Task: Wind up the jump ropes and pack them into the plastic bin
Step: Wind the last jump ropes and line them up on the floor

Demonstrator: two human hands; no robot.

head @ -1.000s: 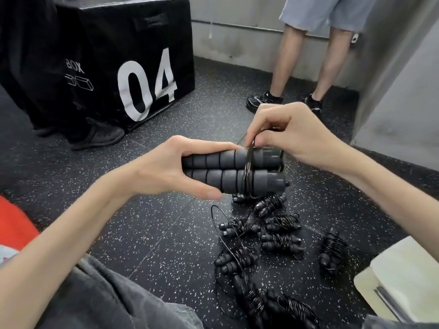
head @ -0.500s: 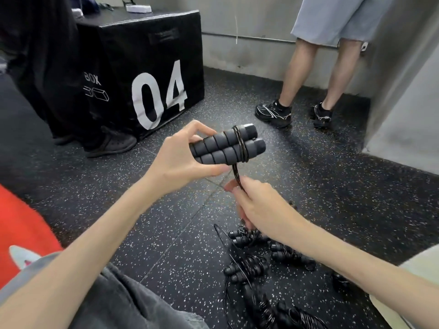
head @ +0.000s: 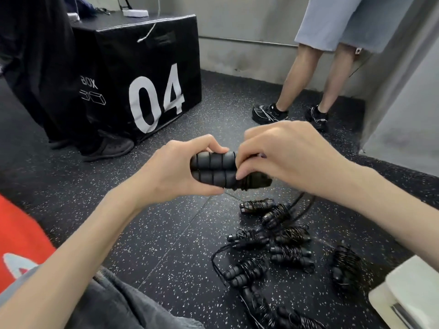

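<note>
Gripping a pair of black foam handles (head: 213, 169) side by side at centre frame, my left hand (head: 175, 169) has its fingers over the top and its thumb underneath. My right hand (head: 285, 157) is curled over the handles' right end, fingertips (head: 240, 175) pinching there, where the black cord is wrapped around them. A loose stretch of that cord (head: 303, 205) hangs down from under the right wrist toward the floor.

Below and right of centre, a cluster of wound jump ropes (head: 280, 245) lies on the speckled black floor (head: 166, 233), some touching, one bundle (head: 344, 269) a little apart to the right. At the lower right corner I see a pale plastic bin (head: 408, 288), only partly in frame.

In the upper left stands a black box (head: 147, 74) marked "04". A person's bare legs (head: 308, 79) and dark trainers stand at the upper right against the grey wall.
</note>
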